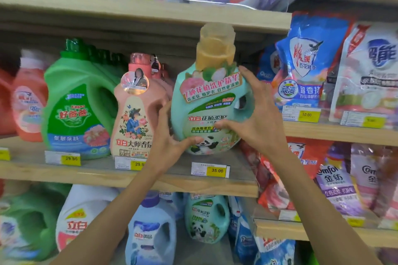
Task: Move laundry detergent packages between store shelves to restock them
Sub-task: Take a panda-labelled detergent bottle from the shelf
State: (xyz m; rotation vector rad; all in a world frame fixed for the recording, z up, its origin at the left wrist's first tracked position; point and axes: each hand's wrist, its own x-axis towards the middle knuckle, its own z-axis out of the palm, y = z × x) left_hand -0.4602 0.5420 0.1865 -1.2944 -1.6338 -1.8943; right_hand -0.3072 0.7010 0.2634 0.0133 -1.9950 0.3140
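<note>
A teal detergent bottle [206, 101] with a yellow cap and a panda on its label stands upright on the middle wooden shelf [237, 180], above a 35.00 price tag. My left hand [170, 142] cups its lower left corner, thumb across the front. My right hand [256, 114] grips its right side near the handle, fingers spread over the label. A matching smaller panda bottle [206, 219] stands on the shelf below.
A pink bottle [135, 112] and a green jug [79, 105] stand close on the left. Blue and white refill bags [308, 64] fill the right-hand shelf. The upper shelf board [150, 15] hangs just above the yellow cap. More bottles crowd the bottom shelf.
</note>
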